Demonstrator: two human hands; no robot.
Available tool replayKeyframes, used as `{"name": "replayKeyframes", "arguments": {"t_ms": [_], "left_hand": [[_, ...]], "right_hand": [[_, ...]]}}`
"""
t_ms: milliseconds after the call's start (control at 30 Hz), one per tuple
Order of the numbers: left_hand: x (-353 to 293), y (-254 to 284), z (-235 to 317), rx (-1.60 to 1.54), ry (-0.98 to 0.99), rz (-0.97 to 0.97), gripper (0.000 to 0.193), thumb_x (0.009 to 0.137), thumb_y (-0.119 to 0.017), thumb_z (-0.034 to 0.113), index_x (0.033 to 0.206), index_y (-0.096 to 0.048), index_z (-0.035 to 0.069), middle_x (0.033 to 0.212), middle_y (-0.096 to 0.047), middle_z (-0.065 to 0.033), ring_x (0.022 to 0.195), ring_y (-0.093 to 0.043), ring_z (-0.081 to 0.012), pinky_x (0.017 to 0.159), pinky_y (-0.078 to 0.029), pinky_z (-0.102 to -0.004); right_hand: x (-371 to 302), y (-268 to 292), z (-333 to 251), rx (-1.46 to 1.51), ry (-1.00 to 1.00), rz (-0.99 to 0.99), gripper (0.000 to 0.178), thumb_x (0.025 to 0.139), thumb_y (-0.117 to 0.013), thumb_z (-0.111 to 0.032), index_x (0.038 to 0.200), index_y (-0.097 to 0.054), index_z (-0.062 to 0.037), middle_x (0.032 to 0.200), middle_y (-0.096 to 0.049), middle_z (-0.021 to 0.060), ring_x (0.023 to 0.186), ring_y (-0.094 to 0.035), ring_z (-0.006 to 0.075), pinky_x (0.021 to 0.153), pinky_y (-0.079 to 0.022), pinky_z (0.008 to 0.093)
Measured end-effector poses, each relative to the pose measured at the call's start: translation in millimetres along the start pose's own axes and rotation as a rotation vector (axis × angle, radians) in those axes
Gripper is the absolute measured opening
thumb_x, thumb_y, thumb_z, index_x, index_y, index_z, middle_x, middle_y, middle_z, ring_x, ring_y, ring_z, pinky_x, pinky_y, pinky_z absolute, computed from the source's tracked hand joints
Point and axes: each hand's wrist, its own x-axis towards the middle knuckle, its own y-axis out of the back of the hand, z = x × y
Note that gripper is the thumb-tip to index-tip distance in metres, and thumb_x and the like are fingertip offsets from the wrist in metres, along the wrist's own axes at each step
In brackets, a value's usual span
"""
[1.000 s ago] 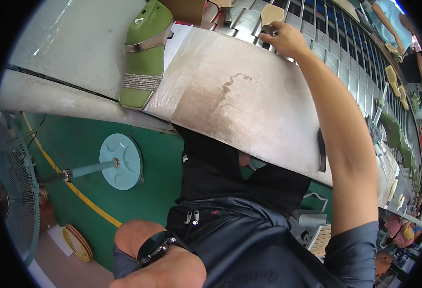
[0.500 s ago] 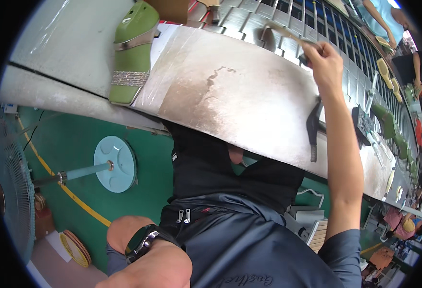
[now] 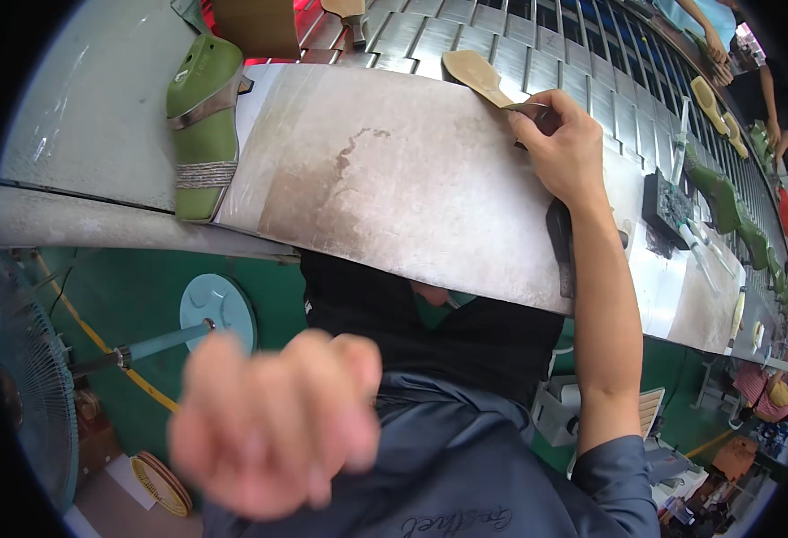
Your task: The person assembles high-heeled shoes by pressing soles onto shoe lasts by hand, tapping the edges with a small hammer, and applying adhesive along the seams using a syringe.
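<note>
My right hand is closed on the dark heel end of a tan shoe sole, whose broad forefoot points up and left above the worktop's far edge. My left hand hangs in front of my body, close to the camera. Motion smears its fingers, so I cannot make out whether it holds anything. On the left of the worktop stands a green shoe last fitted with a metallic strap and a glittery band. Just below my right wrist lies a dark-handled tool, partly hidden by my forearm.
A pale, stained worktop runs alongside a slatted metal conveyor. To the right sit a black block and several green lasts. A fan stands at left. Another person's hand shows at upper right.
My right hand has brought the sole nearer and to the left, over the worktop's far edge. My left hand has come up into view from the lower left. The view has shifted slightly.
</note>
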Motion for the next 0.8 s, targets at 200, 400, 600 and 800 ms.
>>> {"name": "replayKeyframes", "arguments": {"t_ms": [200,400,600,800], "left_hand": [[-7.5,53.5,-36.1,-0.061,0.256,0.159,0.046,0.117,-0.032,0.039,0.086,-0.051,0.011,0.062,-0.055,-0.0085,0.121,-0.067,-0.0408,0.114,-0.045,-0.0556],[-4.9,53.4,-42.5,-0.003,0.252,0.097,0.042,0.117,-0.034,0.040,0.092,-0.050,0.011,0.073,-0.063,-0.0106,0.124,-0.066,-0.0414,0.113,-0.046,-0.0562],[-1.1,36.0,-49.3,0.080,0.215,0.186,0.026,0.100,-0.069,0.014,0.117,-0.051,0.007,0.106,-0.063,-0.0129,0.107,-0.069,-0.0295,0.107,-0.051,-0.0489],[-3.3,28.0,-37.5,0.233,0.278,0.187,0.047,0.087,-0.083,-0.005,0.125,-0.056,-0.002,0.105,-0.063,-0.0116,0.084,-0.069,-0.0156,0.070,-0.060,-0.0301]], "right_hand": [[0.4,2.0,11.0,0.012,0.016,0.024,0.021,0.087,-0.079,-0.017,0.097,-0.074,0.0000,0.078,-0.075,0.0063,0.070,-0.069,0.0138,0.069,-0.055,0.0291],[0.4,1.8,7.9,0.043,-0.008,-0.010,0.022,0.086,-0.078,-0.017,0.097,-0.074,0.0012,0.079,-0.075,0.0071,0.070,-0.068,0.0142,0.070,-0.054,0.0296],[1.4,3.7,7.8,0.027,-0.024,-0.025,0.022,0.086,-0.078,-0.018,0.096,-0.074,0.0007,0.081,-0.076,0.0081,0.070,-0.068,0.0160,0.070,-0.054,0.0310],[0.1,3.9,6.4,0.038,0.016,-0.018,0.021,0.085,-0.078,-0.018,0.094,-0.073,0.0008,0.079,-0.075,0.0089,0.070,-0.068,0.0167,0.070,-0.054,0.0325]]}}
